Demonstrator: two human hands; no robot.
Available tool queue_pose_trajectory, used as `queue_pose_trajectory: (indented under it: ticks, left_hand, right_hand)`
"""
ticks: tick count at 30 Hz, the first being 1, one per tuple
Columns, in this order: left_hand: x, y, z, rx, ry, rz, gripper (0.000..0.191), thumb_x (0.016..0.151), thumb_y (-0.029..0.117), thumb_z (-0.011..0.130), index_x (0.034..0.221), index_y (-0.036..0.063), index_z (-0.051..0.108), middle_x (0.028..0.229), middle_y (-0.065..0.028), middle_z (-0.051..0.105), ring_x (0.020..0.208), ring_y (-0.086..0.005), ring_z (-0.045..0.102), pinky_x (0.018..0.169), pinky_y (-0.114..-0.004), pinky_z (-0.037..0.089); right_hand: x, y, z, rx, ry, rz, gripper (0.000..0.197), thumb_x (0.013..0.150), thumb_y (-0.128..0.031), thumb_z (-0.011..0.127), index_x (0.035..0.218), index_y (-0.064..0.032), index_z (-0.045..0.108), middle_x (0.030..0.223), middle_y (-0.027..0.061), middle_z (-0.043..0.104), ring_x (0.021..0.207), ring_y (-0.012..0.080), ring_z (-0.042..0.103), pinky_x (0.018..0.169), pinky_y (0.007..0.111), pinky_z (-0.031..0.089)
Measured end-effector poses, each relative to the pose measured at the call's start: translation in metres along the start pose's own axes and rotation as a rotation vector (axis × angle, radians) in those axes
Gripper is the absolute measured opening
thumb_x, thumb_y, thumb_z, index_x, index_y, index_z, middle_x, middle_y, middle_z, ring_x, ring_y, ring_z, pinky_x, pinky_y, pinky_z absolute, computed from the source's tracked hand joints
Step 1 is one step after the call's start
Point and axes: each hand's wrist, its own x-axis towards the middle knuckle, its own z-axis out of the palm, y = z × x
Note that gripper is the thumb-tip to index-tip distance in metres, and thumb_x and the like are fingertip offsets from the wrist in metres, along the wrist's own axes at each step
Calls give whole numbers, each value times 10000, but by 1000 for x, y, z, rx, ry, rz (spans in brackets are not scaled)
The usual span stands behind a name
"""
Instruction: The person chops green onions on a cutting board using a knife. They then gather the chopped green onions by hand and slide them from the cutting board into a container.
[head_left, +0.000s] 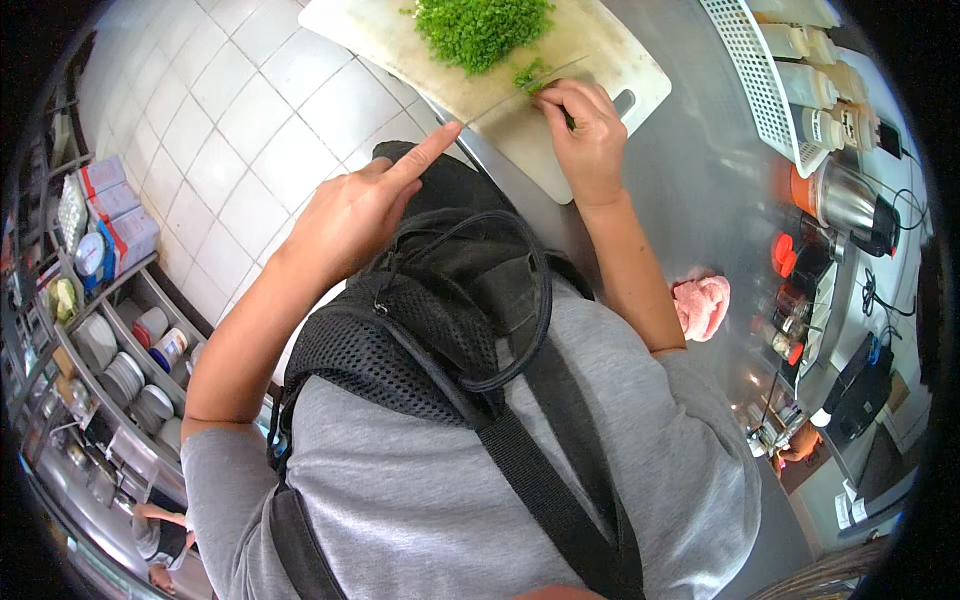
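Note:
A large mound of finely chopped green herbs or scallions (484, 30) lies on a worn white plastic cutting board (637, 67). My left hand (367, 199) is closed at the board's near left edge, its index finger stretched along the spine of a knife (495, 107); the handle is hidden under the hand. The thin blade, seen nearly edge-on, crosses the board towards the upper right. Beside the blade, my right hand (589, 135) pinches a small bunch of greens, with a dark bit showing between thumb and fingers. A small heap of cut greens (530, 75) sits by its fingertips.
On the steel counter (675, 187) are a pink cloth (701, 306), a white perforated basket (757, 82), squeeze bottles (817, 127) and a steel appliance (847, 202). Shelves at the left hold stacked bowls (120, 375) and boxes (127, 225). Another person (161, 544) is at the lower left.

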Motion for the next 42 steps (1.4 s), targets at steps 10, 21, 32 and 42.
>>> queue_pose_trajectory:
  ticks: [10, 21, 32, 42]
  left_hand:
    - [1, -14, 17, 41, 111, 104, 720, 991, 107, 605, 1618, 355, 352, 771, -166, 651, 600, -377, 668, 576, -487, 578]
    - [0, -6, 13, 77, 51, 70, 754, 973, 39, 608, 1619, 337, 358, 798, -193, 659, 674, -404, 673, 651, -519, 571]
    - [4, 1, 9, 47, 13, 32, 750, 983, 57, 591, 1625, 343, 331, 826, -218, 681, 723, -426, 690, 666, -522, 573]
    - [4, -2, 15, 8, 50, 87, 719, 1011, 111, 557, 1635, 356, 296, 823, -231, 675, 669, -425, 677, 624, -519, 575]
  right_hand:
    - [-2, -9, -3, 146, 73, 223, 100, 820, -10, 796, 903, -4, 741, 901, 113, 721, 762, 236, 684, 686, 327, 560]
    - [5, -10, -4, -11, -50, 297, 65, 815, -48, 771, 860, -16, 737, 830, 113, 707, 698, 245, 670, 651, 353, 548]
    - [4, -6, -1, -32, -45, 281, 104, 776, -41, 774, 870, -39, 731, 813, 103, 688, 709, 255, 660, 657, 367, 544]
    - [-3, -4, -2, -16, -42, 261, 75, 803, -36, 770, 865, -32, 728, 818, 106, 689, 717, 257, 658, 661, 367, 543]
